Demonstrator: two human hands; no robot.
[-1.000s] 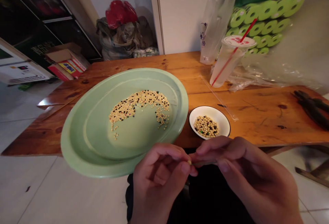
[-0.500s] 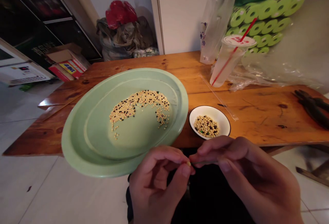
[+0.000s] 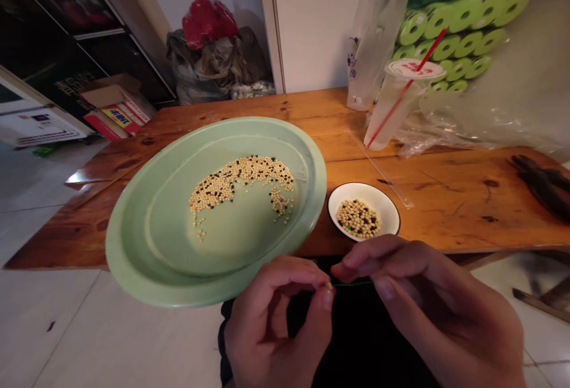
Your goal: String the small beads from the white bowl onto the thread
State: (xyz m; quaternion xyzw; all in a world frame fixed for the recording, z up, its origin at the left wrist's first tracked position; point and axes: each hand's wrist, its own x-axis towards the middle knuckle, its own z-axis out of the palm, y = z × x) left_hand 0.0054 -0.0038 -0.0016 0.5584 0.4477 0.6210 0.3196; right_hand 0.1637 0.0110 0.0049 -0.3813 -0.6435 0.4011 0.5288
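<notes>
My left hand [image 3: 278, 316] is closed, thumb and index finger pinching a small yellowish bead [image 3: 328, 286]. Just to its right, my right hand [image 3: 431, 302] pinches a thin greenish string [image 3: 354, 284] between thumb and fingers. The string runs toward the bead; whether it passes through cannot be made out. Behind my right hand, a white bowl [image 3: 390, 213] with a dark rim holds cream and dark beads [image 3: 358, 218]. A large pale green basin [image 3: 129, 239] stands to the left, with many cream and black beads [image 3: 244, 173] spread along its far half.
On the wooden table [image 3: 307, 103] stand a plastic cup [image 3: 392, 109] with a red straw and a clear bag [image 3: 365, 61]. Black-handled pliers [image 3: 541, 183] lie at the right. Green rolls [image 3: 463, 16] are stacked behind. An open carton [image 3: 118, 109] sits beyond the table's left end.
The fingertips of my two hands have drawn slightly apart, showing the green string more plainly between them. Basin, bowl and table items have stayed put.
</notes>
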